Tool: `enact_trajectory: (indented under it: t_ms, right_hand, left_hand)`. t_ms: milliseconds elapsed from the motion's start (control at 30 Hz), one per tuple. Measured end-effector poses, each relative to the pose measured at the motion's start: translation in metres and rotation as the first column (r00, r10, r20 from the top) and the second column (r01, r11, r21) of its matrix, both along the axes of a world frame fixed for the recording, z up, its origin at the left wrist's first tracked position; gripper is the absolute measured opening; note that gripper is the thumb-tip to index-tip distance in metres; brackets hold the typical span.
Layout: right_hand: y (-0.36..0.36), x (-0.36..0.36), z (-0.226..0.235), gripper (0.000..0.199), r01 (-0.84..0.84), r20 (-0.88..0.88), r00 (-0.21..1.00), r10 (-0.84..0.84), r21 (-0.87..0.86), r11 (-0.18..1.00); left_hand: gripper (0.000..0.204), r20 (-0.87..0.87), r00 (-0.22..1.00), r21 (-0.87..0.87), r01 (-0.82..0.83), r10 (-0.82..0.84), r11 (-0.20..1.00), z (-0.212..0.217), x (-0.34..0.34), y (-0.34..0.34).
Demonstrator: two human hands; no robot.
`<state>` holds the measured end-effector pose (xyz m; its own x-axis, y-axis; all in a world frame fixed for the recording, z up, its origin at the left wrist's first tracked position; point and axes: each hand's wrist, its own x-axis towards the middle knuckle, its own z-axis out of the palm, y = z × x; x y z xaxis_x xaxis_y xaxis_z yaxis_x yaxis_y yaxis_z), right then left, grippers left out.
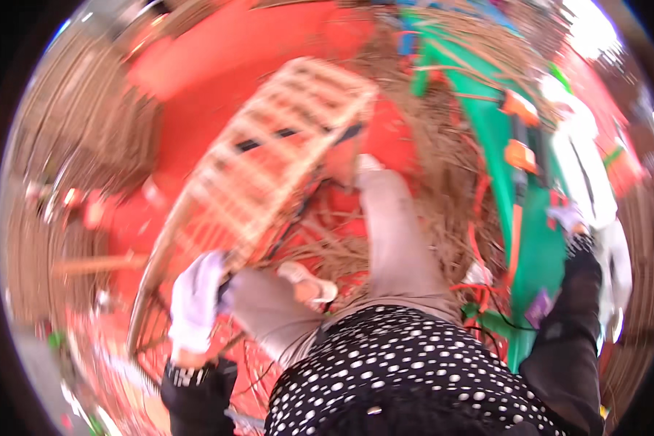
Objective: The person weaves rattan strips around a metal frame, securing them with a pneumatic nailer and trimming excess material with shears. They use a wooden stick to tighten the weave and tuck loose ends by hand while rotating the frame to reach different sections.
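In front of me a long slatted wooden frame (229,185), curved at one side and blurred by motion, slants from upper right to lower left. My left hand (198,294), in a pale glove, is closed round its near end; the fingertips are partly hidden. Far to the right, my right hand (568,216), also gloved, is over the green table (527,251), close to a small red item. Blur hides its fingers and whether it holds anything. An orange and black tool (519,138) lies on that table, farther off than my right hand.
Stacks of brown slats (87,116) stand at the left. Loose strips (443,145) litter the red floor (189,43) beside the table, and more strips (479,51) lie on its far end. A white object (585,163) stands along its right side. An orange hose (516,243) hangs by the edge.
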<state>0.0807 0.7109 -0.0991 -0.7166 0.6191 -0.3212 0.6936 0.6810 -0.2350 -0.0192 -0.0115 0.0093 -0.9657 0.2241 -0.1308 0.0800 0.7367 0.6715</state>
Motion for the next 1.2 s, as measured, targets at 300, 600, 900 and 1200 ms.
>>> enact_trajectory:
  t_ms: [300,600,900,1200]
  right_hand:
    - [-0.136,-0.074,0.067,0.066,-0.228,-0.338,0.861,0.38,0.411,0.883]
    - [-0.412,-0.132,0.124,0.067,-0.689,-0.268,-0.076,0.961,0.711,0.144]
    - [-0.451,-0.158,0.135,0.076,-0.717,-0.079,-0.21,0.975,0.691,-0.098]
    - [-0.437,-0.172,0.137,0.078,-0.732,-0.086,-0.272,0.958,0.665,-0.148]
  left_hand:
    - [0.042,0.463,0.874,0.334,-0.329,0.15,0.883,0.018,-0.021,0.021]
    - [0.041,0.385,0.913,0.323,-0.266,0.13,0.908,0.016,-0.016,0.019]
    - [0.039,0.367,0.927,0.333,-0.211,0.08,0.919,0.016,-0.015,0.017]
    - [0.038,0.392,0.915,0.34,-0.24,0.095,0.909,0.019,-0.015,0.019]
